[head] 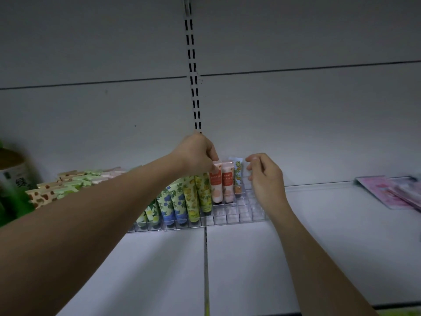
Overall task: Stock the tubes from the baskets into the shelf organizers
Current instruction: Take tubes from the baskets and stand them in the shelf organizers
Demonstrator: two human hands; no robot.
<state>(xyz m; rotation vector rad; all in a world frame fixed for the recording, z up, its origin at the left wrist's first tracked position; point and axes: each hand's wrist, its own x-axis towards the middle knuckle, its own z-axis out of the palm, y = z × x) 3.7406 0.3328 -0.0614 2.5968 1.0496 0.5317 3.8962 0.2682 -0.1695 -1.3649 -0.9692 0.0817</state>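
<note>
Clear acrylic organizer (239, 216) sits on white shelf (319, 247) against the back panel, w/ tubes standing cap-down in its cells. L hand (196, 156) reaches in over the organizer's back row, fingers curled down, pinching the top crimp of a peach tube (216, 183) that stands upright in the organizer. Just right of it, touching or nearly so, a 2nd peach tube (227, 182); right of that, a slimmer tube w/ orange fruit print (238, 176), also upright. R hand (264, 176) hovers at the organizer's right end, just beside the fruit-print tube, fingers loosely curled, holding nothing. Left of the peach pair in the organizer: yellow-floral tubes (197, 197), then blue-floral tubes (173, 201), then pale-flower green ones (151, 213), partly hidden by the L forearm. Organizer's front cells & right-side cells have no tubes. Further left of the organizer, boxed items (57, 188), blurred. Far right of the organizer, pink packets (387, 190) lie flat on the shelf.
</note>
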